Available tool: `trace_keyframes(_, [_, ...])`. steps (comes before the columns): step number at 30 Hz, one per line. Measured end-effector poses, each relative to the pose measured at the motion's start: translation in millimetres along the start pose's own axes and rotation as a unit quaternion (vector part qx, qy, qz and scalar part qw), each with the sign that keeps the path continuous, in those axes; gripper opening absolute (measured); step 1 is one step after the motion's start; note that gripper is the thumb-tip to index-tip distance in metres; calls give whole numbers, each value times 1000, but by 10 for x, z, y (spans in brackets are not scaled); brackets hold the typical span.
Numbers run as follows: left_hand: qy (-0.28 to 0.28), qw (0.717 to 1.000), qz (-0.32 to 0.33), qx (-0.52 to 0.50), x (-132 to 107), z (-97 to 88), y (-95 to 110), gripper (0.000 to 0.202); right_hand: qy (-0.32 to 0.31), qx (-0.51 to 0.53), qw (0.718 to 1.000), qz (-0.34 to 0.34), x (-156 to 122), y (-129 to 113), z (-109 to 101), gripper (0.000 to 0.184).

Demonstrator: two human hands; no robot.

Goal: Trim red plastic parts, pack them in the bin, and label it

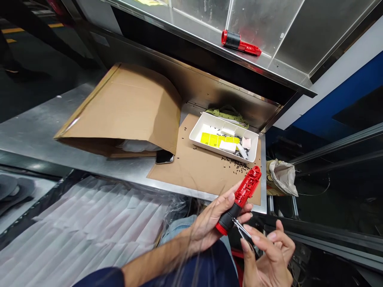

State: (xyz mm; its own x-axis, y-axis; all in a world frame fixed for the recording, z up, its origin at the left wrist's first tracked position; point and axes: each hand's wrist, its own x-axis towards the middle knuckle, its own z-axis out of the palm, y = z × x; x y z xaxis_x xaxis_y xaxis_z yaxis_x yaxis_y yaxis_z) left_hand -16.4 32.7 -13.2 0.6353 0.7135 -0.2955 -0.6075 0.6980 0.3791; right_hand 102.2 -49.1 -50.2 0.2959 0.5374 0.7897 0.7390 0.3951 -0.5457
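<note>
The left hand (209,223) curls around a light, stiff red-and-black plastic tool handle (245,190), best held by its rubbery black grip (226,219); the right hand (266,259) pinches slim steel tweezers (241,230).

free air from hands (209,219) (266,255) to white tray (223,137), steel shelf edge (191,40) above it

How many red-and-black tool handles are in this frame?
2. One red-and-black tool handle lies on the steel shelf; the other is held in the left hand. More could be hidden under the folded cardboard.
</note>
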Motion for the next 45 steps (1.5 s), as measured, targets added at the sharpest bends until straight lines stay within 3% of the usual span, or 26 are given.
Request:
trace_keyframes(6, [-3, 999, -12, -48, 3, -10, 1, 70, 73, 30, 997, 3, -55, 122, -108, 20])
trace_keyframes(15, [41, 999, -19, -28, -29, 58, 18, 61, -19, 15, 999, -26, 52, 14, -16, 16])
trace_keyframes(23, [14, 999, -23, -33, -10, -25, -11, 80, 12, 15, 1000, -11, -21, 84, -39, 15])
trace_keyframes(29, [18, 997, -39, -60, 19, -63, -13, 77, 12, 16, 1000, 12, 2, 45, -36, 14])
trace_keyframes(34, [34, 996, -34, -69, 14, -15, 4, 73, -13, 13, 1000, -23, 2, 29, -5, 16])
trace_keyframes(39, [17, 998, -23, -61, 19, -18, -7, 63, 1, 15, 1000, 17, 13, 1, 4, 13])
trace_keyframes(45, [-5, 998, -15, -56, 33, -26, -18, 69, -34, 5, 999, -36, 8, 80, -33, 19])
